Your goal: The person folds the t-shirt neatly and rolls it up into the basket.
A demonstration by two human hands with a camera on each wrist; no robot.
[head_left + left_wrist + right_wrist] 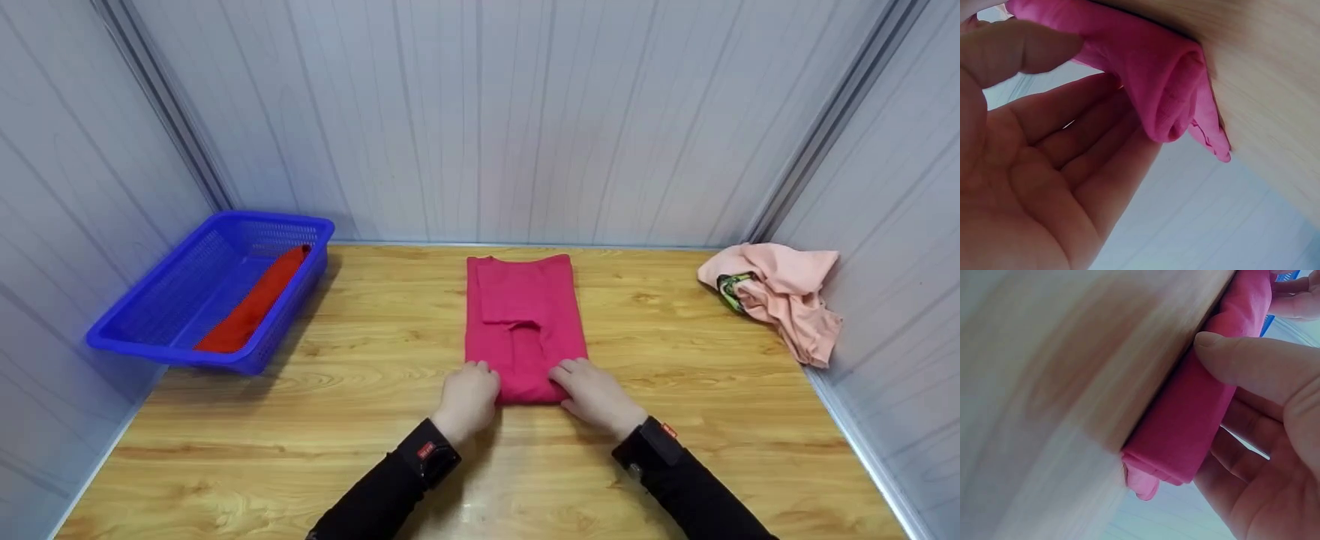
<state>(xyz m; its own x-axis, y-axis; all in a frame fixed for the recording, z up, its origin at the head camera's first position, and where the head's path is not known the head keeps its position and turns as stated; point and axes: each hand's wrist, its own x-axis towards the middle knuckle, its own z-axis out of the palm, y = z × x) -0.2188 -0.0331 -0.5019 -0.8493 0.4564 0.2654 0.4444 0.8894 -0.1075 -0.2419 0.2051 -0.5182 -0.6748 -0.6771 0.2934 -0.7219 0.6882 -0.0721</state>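
A folded magenta shirt point(517, 289) lies lengthwise on the table, its near end turned over into a thick fold. At that fold's left corner my left hand point(469, 397) grips the cloth. My right hand point(596, 394) holds the right corner of the same fold. The left wrist view has the shirt's rolled end point(1151, 84) between the thumb and the straighter fingers. Seen from the right wrist, the thumb presses the near face of the fold point(1179, 416), and the other fingers lie behind it, partly hidden.
A blue plastic basket point(142, 346) stands at the left by the wall, with a red folded cloth point(259, 304) inside. Crumpled at the right wall is a pale pink garment point(787, 277) with a green print. White panel walls point(517, 120) bound the wooden table point(390, 330) at the back and sides.
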